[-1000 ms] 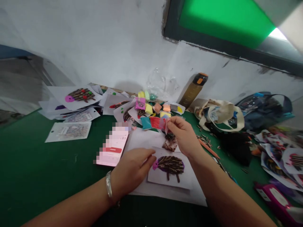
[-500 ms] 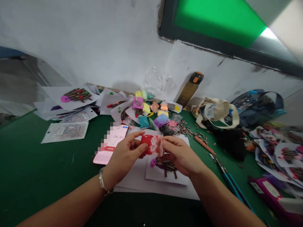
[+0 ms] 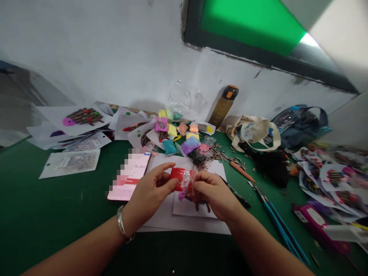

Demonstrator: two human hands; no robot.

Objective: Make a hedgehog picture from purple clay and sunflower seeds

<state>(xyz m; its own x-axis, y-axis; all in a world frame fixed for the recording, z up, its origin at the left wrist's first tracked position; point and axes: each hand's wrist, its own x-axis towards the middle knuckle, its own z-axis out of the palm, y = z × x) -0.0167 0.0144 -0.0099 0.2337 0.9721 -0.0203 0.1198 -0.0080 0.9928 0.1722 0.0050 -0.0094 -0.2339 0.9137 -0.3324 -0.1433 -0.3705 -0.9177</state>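
A small clear packet of red modelling clay is held up between my two hands. My left hand pinches its left side between thumb and fingers. On the other side, my right hand grips the packet's crumpled clear plastic edge. Beneath them lies a white card on larger white paper. A hedgehog-like figure with a purple clay head and brown legs is on the card, partly hidden by my right hand.
A lit phone lies left of the paper. Behind are several coloured clay packets and scattered sunflower seeds. Scissors with blue handles and an orange stick lie right. A bottle stands near the wall.
My right hand has turned and closed in further over the packet's plastic edge. The left hand still holds the red clay packet. The whole view has shifted slightly.
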